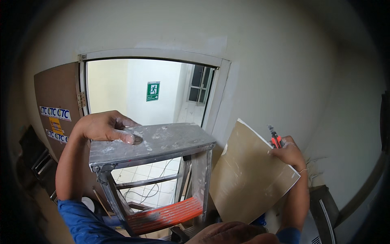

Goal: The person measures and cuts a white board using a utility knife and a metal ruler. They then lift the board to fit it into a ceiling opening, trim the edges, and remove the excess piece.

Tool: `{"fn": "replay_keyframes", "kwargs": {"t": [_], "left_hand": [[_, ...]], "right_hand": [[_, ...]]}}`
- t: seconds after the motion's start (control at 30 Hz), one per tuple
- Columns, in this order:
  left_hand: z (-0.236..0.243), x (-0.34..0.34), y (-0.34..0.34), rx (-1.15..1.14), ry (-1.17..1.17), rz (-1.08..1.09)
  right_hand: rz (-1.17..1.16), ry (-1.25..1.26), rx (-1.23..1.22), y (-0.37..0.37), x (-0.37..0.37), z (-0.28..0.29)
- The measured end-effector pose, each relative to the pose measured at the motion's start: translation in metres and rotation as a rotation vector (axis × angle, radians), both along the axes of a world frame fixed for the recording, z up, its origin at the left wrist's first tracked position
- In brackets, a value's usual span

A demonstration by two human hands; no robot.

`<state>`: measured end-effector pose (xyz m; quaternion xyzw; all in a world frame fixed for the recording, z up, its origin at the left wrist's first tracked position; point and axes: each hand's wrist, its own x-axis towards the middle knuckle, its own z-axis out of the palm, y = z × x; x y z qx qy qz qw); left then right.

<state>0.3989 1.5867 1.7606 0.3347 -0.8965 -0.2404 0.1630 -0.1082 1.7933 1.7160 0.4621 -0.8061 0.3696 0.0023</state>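
Note:
My left hand grips the grey, paint-spattered top platform of a metal step ladder, thumb on top. The ladder has an orange ribbed step lower down. My right hand is closed on the white edge of a brown-faced board at the right of the ladder. The same hand holds a small orange-and-black tool, apparently a cutter, pointing upward.
An open doorway ahead shows a tiled floor with a cable and a green exit sign. A brown door with stickers stands at the left. Dark furniture is at far left, dark panels lower right.

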Motion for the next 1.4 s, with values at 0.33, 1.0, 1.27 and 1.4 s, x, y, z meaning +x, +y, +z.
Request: {"fn": "replay_keyframes", "kwargs": {"t": [0.33, 1.0, 1.27, 1.4], "left_hand": [[0.001, 0.013, 0.007, 0.126, 0.139, 0.022], [0.001, 0.014, -0.009, 0.333, -0.167, 0.030], [-0.040, -0.016, -0.103, 0.485, -0.179, -0.263], [-0.014, -0.066, -0.094, 0.889, 0.516, -0.530]], "right_hand": [[0.155, -0.006, -0.057, -0.015, 0.004, 0.118], [0.287, -0.055, -0.393, 0.027, 0.040, 0.395], [0.429, -0.139, -0.751, 0.054, 0.059, 0.425], [0.494, -0.298, -0.796, 0.027, 0.070, 0.424]]}}
